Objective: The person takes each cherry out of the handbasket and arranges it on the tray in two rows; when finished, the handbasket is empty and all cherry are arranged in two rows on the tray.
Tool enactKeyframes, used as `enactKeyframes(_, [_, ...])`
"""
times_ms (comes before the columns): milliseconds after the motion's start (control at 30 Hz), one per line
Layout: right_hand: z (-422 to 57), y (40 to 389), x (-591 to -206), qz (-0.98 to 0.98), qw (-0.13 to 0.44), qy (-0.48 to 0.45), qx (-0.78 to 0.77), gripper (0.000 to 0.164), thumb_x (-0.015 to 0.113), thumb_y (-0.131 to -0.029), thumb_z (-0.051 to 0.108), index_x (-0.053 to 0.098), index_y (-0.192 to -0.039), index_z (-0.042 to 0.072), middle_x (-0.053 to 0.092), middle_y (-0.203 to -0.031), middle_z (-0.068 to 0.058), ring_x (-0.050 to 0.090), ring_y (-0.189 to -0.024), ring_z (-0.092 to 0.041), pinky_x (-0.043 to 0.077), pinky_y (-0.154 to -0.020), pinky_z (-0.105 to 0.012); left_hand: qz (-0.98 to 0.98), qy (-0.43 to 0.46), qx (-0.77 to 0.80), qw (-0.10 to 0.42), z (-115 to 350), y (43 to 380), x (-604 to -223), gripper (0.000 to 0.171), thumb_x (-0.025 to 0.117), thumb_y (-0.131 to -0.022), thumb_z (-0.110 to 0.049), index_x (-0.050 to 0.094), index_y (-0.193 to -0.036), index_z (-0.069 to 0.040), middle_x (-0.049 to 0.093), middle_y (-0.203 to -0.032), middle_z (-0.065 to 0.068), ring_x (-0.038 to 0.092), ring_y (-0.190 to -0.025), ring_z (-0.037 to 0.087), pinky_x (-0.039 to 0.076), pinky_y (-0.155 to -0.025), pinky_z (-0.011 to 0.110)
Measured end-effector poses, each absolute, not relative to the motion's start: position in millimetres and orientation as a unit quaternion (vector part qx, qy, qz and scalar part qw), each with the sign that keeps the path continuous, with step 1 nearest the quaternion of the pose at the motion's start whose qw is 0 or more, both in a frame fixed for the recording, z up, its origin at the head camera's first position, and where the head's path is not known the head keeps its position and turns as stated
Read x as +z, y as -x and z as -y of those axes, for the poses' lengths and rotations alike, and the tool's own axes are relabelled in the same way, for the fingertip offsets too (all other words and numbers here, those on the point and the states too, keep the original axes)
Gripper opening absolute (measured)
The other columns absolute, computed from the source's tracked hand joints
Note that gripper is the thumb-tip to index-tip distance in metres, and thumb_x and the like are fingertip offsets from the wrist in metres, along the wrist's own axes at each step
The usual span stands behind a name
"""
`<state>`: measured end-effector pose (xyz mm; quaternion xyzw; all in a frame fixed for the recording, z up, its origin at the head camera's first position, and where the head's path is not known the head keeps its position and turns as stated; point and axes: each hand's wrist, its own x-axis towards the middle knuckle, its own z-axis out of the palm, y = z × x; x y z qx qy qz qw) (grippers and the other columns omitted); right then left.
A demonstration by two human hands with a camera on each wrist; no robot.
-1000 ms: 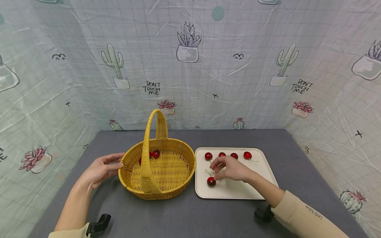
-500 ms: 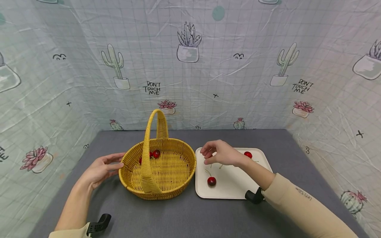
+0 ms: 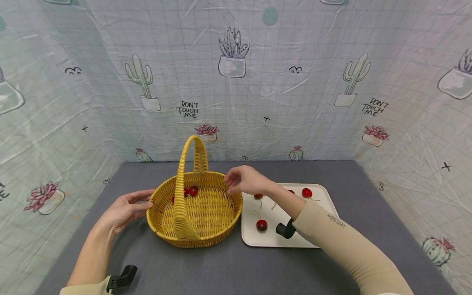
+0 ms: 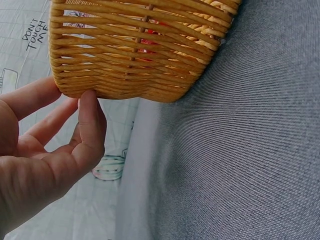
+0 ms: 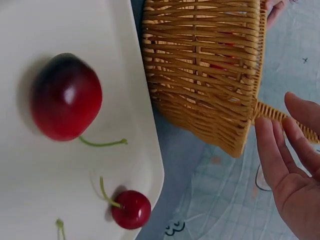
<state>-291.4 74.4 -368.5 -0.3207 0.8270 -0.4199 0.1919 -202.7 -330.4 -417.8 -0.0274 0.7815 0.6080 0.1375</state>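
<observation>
At the left rim of the yellow wicker basket [image 3: 193, 241], the left hand [image 3: 123, 211] rests lightly, thumb and nearly straight fingers touching the weave; across at the right rim, it's the right hand [image 3: 246, 180], fingers loosely bent, a gap by the thumb, nothing visible in its grasp, contact with the basket hard to call. Dark-red cherries [image 3: 193, 191] lie inside, beyond the arched handle [image 3: 180, 205]; more sit on the cream tray [image 3: 258, 241] just beside. These look light, firm and slick, probably easy to bruise, so a soft thumb-and-finger pinch round the middle, or by the green stem [image 5: 102, 145], is the hold to favour! Stiff and likely light, the basket suits a lift by its handle.
</observation>
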Motion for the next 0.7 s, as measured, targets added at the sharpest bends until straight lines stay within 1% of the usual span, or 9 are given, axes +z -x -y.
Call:
enactKeyframes(33, [-70.4, 293.3, -370.1, -0.825, 0.192, 0.325, -0.42, 0.036, 0.079, -0.09, 0.005, 0.067, -0.123, -0.005, 0.068, -0.119, -0.019, 0.067, -0.098, -0.016, 0.056, -0.088, -0.029, -0.782, 0.028, 0.607, 0.138, 330.2, 202.4, -417.6, 0.068, 0.068, -0.101, -0.016, 0.035, -0.158, 0.002, 0.039, -0.153, 0.025, 0.058, -0.112, 0.003, 0.055, -0.098, 0.038])
enactKeyframes(167, [-55.2, 299.7, -375.7, -0.821, 0.195, 0.329, -0.424, 0.036, 0.079, -0.09, 0.004, 0.067, -0.123, -0.006, 0.068, -0.118, -0.019, 0.067, -0.097, -0.016, 0.056, -0.087, -0.028, -0.784, 0.022, 0.605, 0.14, 329.7, 202.3, -416.9, 0.069, 0.068, -0.102, -0.016, 0.034, -0.158, 0.003, 0.039, -0.153, 0.026, 0.059, -0.112, 0.003, 0.055, -0.098, 0.039])
enactKeyframes(400, [-29.1, 306.6, -385.1, -0.83, 0.191, 0.315, -0.419, 0.033, 0.08, -0.089, 0.005, 0.069, -0.119, -0.003, 0.071, -0.108, -0.011, 0.066, -0.094, -0.015, 0.056, -0.085, -0.027, -0.783, 0.023, 0.607, 0.137, 331.0, 202.6, -416.2, 0.07, 0.069, -0.101, -0.017, 0.035, -0.158, 0.003, 0.038, -0.153, 0.025, 0.059, -0.11, 0.0, 0.055, -0.097, 0.036])
enactKeyframes(600, [-9.6, 308.9, -394.3, -0.839, 0.2, 0.311, -0.4, 0.03, 0.081, -0.09, 0.008, 0.071, -0.117, 0.0, 0.071, -0.101, -0.005, 0.065, -0.091, -0.013, 0.055, -0.08, -0.026, -0.782, 0.019, 0.608, 0.138, 330.9, 202.1, -417.0, 0.07, 0.07, -0.101, -0.018, 0.035, -0.157, 0.004, 0.038, -0.153, 0.026, 0.059, -0.11, 0.001, 0.055, -0.097, 0.036])
enactKeyframes(700, [-2.2, 309.1, -398.8, -0.837, 0.205, 0.311, -0.4, 0.03, 0.079, -0.091, 0.006, 0.071, -0.12, 0.0, 0.071, -0.103, -0.006, 0.065, -0.092, -0.013, 0.055, -0.08, -0.025, -0.781, 0.019, 0.609, 0.137, 330.9, 202.3, -416.6, 0.07, 0.07, -0.101, -0.018, 0.035, -0.158, 0.004, 0.039, -0.153, 0.025, 0.059, -0.11, 0.001, 0.055, -0.096, 0.035])
